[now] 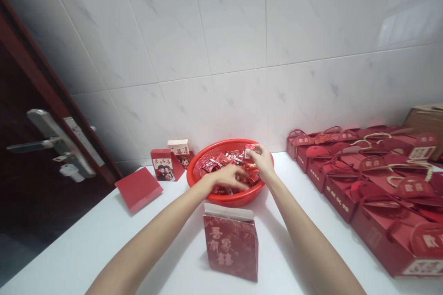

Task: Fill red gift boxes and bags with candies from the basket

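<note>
One round plastic basket, bright red with a perforated wall, sits on the white counter close to the tiled wall. It holds many small, shiny, crinkled red packets, too overlapped to count. The left hand reaches over the basket's near side, its fingers apart and loosely curved above the packets, hiding some of them. The right hand is at the far right of the basket, fingers closed on one small red-and-white packet.

Just in front of the basket, between the two forearms, stands one dark red paper box with pale printed characters and a whitish flap along its top. To the left are two small upright cartons: a red one printed with a couple, and behind it one with a cream top. Nearer the edge lies one smooth, flat red card piece.

Along the right side, glossy red gift boxes with rounded tabs and cord handles are packed in rows; they overlap too much for a sure count. Behind them is a brown carton, apparently cardboard. At far left is a dark reddish door with one metal lever handle and keys hanging from its lock.
</note>
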The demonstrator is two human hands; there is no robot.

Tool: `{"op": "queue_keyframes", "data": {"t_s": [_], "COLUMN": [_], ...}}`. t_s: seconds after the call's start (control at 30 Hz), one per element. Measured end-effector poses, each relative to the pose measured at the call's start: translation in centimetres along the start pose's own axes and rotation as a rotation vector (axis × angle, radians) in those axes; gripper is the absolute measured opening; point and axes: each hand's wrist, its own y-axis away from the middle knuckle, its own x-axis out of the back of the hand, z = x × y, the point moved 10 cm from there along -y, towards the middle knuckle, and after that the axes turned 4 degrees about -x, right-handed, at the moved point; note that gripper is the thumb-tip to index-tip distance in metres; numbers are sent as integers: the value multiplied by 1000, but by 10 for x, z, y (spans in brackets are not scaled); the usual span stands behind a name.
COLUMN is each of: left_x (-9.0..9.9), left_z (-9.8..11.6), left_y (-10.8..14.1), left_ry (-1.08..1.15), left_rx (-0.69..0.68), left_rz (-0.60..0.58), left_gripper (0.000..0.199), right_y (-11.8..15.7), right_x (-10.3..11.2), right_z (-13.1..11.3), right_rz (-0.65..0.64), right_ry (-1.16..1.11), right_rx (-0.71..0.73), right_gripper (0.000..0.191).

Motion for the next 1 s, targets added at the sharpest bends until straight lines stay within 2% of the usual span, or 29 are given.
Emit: {"op": "queue_keyframes", "data": {"t_s": [0.03,0.1,0.27,0.37,0.57,0.7,1.0], "left_x": [-13,-26,-29,-28,-27,-30,-25], "left_z": [6,12,10,6,-3,-2,-15], "left_y": [-1,-2,-4,-2,4,3,-3], "left_ry": [6,-64,-384,-504,-421,-506,-421], "left_rx": [-25,-32,105,165,225,250,248], "left_rz": [-104,-190,-239,-264,-279,-327,-206], "left_gripper": [25,28,41,51,51,53,24], "right_y": [0,0,-1,-1,-2,-1,-1], "right_x": [0,-1,-1,-1,-1,-1,-2], "right_z": [0,1,3,3,2,1,1], "right_rz": [-2,-8,-20,-31,-35,-33,-43], "right_ry": [2,4,13,18,26,34,39], "right_rx": [1,1,-1,6,21,25,24], "right_gripper": [20,20,22,21,21,19,21]}}
